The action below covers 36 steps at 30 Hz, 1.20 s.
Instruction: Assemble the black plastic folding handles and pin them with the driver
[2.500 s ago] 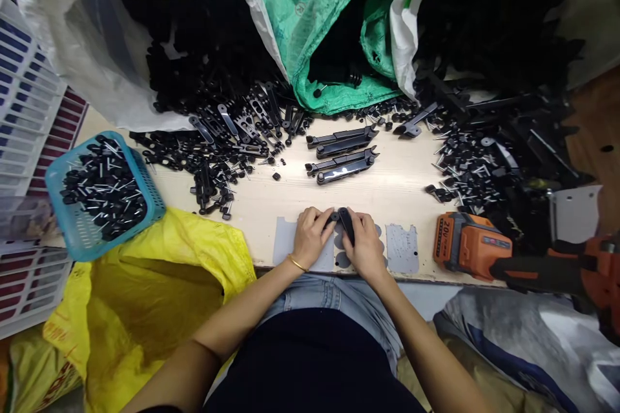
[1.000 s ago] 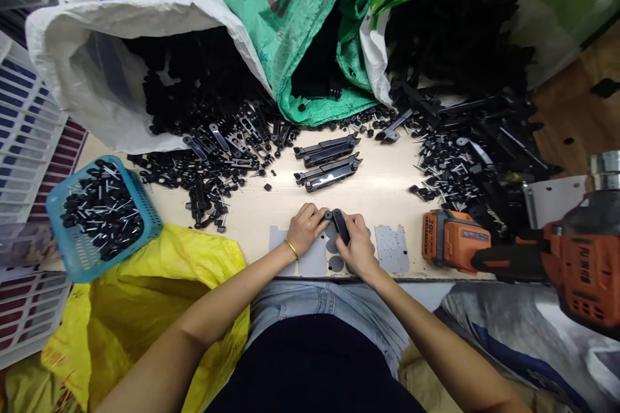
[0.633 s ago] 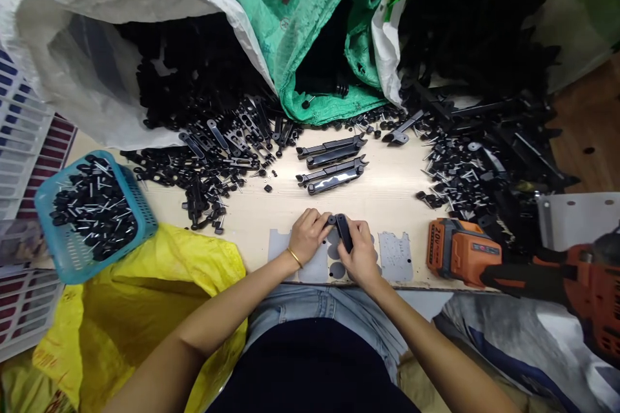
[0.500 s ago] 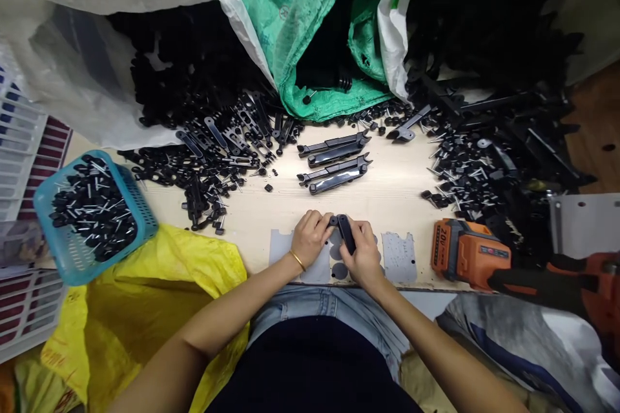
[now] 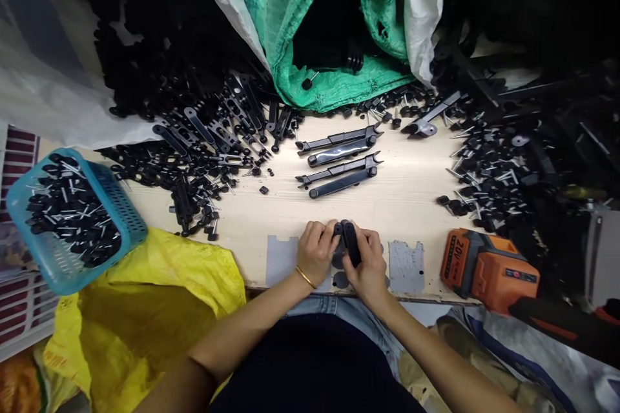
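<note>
My left hand (image 5: 317,250) and my right hand (image 5: 371,262) meet at the near edge of the wooden table (image 5: 402,190). Both are closed on a small black plastic part (image 5: 349,240) held between them, just above a grey metal plate (image 5: 285,258) with holes. A gold bangle circles my left wrist. Several finished long black assemblies (image 5: 339,155) lie in a row just beyond my hands.
A blue basket (image 5: 29,251) of black pieces with pins sits at left beside a yellow bag (image 5: 159,297). Loose black parts (image 5: 203,148) spill from white and green sacks (image 5: 329,84) at the back. An orange battery tool (image 5: 489,268) lies at right.
My hands have kept working the black part at the same spot, drawing a little closer together. The view has tilted down, and the tool at right shifted in the frame.
</note>
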Each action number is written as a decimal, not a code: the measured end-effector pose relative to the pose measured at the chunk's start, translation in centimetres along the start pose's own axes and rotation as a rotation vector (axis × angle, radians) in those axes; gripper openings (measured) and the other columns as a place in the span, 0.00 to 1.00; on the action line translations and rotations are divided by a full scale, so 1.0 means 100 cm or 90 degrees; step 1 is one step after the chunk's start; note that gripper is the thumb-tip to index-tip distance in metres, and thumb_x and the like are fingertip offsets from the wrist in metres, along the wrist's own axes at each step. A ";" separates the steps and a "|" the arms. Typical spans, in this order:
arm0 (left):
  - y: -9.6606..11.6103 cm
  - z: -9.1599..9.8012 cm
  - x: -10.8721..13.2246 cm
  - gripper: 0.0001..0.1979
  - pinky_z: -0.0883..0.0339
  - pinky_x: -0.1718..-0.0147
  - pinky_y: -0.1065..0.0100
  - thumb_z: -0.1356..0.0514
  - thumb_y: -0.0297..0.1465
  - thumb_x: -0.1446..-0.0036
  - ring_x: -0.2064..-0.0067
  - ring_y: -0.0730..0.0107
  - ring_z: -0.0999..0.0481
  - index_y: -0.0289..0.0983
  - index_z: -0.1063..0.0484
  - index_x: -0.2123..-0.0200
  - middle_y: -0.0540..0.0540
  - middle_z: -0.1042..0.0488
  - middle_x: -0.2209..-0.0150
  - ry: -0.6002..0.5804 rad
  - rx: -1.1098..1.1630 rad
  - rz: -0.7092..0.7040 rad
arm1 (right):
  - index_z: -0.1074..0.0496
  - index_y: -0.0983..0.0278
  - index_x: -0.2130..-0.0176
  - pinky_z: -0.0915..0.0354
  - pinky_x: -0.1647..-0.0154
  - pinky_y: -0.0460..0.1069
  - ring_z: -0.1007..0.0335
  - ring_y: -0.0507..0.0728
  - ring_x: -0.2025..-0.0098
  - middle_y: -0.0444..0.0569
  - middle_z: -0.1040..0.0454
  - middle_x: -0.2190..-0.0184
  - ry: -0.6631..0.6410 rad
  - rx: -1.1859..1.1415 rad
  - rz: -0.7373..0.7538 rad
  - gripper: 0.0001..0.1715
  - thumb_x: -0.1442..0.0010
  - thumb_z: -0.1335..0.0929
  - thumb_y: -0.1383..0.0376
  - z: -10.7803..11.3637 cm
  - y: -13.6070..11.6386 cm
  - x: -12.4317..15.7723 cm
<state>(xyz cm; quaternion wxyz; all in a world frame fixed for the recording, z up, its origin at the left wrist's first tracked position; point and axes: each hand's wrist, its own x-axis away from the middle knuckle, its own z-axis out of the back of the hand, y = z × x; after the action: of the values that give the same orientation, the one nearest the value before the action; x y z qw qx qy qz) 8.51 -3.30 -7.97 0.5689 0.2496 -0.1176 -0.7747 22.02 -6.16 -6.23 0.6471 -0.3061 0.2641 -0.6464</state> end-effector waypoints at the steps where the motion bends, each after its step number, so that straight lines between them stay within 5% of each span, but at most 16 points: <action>1: 0.001 0.000 0.001 0.14 0.39 0.69 0.66 0.50 0.31 0.37 0.68 0.66 0.36 0.31 0.34 0.51 0.46 0.36 0.71 0.000 -0.001 0.009 | 0.45 0.56 0.39 0.32 0.57 0.54 0.36 0.58 0.56 0.51 0.39 0.58 0.001 -0.005 0.002 0.37 0.47 0.38 0.72 0.000 0.000 0.000; 6: -0.015 0.008 -0.008 0.14 0.36 0.68 0.67 0.52 0.34 0.36 0.68 0.67 0.35 0.34 0.33 0.53 0.47 0.36 0.71 -0.099 0.038 -0.123 | 0.45 0.56 0.38 0.32 0.57 0.55 0.37 0.59 0.56 0.51 0.40 0.58 -0.019 -0.011 0.004 0.37 0.47 0.38 0.71 0.002 -0.001 -0.001; 11: -0.031 0.013 -0.025 0.14 0.35 0.66 0.66 0.53 0.34 0.35 0.65 0.66 0.34 0.35 0.33 0.54 0.46 0.35 0.70 -0.152 0.062 -0.149 | 0.49 0.55 0.37 0.31 0.60 0.55 0.37 0.59 0.56 0.51 0.40 0.58 -0.021 0.019 0.017 0.41 0.47 0.38 0.71 0.000 -0.001 0.000; 16: -0.030 0.009 -0.038 0.13 0.34 0.63 0.66 0.52 0.33 0.36 0.63 0.66 0.34 0.35 0.32 0.55 0.46 0.35 0.69 -0.228 0.106 -0.251 | 0.51 0.56 0.37 0.31 0.61 0.55 0.37 0.60 0.57 0.52 0.41 0.58 -0.015 0.034 0.015 0.42 0.48 0.38 0.72 -0.002 0.000 0.000; 22: -0.003 -0.004 -0.021 0.13 0.35 0.67 0.66 0.51 0.29 0.38 0.67 0.67 0.37 0.33 0.31 0.54 0.47 0.39 0.71 -0.033 0.144 -0.029 | 0.53 0.57 0.36 0.31 0.59 0.55 0.38 0.60 0.56 0.52 0.41 0.57 -0.011 0.043 0.025 0.43 0.48 0.37 0.72 -0.001 0.000 -0.001; 26: -0.004 -0.006 -0.025 0.12 0.35 0.67 0.66 0.48 0.28 0.41 0.67 0.68 0.37 0.34 0.29 0.56 0.49 0.39 0.72 -0.060 0.190 -0.063 | 0.53 0.58 0.36 0.31 0.59 0.55 0.38 0.60 0.56 0.53 0.41 0.58 -0.002 0.040 0.013 0.42 0.46 0.37 0.71 -0.001 0.001 -0.002; 36: 0.000 -0.011 -0.021 0.12 0.36 0.67 0.68 0.43 0.27 0.45 0.67 0.70 0.35 0.35 0.27 0.58 0.50 0.38 0.72 -0.020 0.244 0.058 | 0.49 0.59 0.37 0.32 0.59 0.55 0.38 0.60 0.56 0.52 0.40 0.59 0.008 0.052 0.008 0.39 0.47 0.37 0.71 -0.005 0.000 -0.002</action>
<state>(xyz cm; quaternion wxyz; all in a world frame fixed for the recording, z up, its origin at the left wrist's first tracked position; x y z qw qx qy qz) 9.54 -1.21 -8.35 0.5435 0.3356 -0.2826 -0.7156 21.63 -6.00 -6.59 0.6612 -0.2739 0.2437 -0.6545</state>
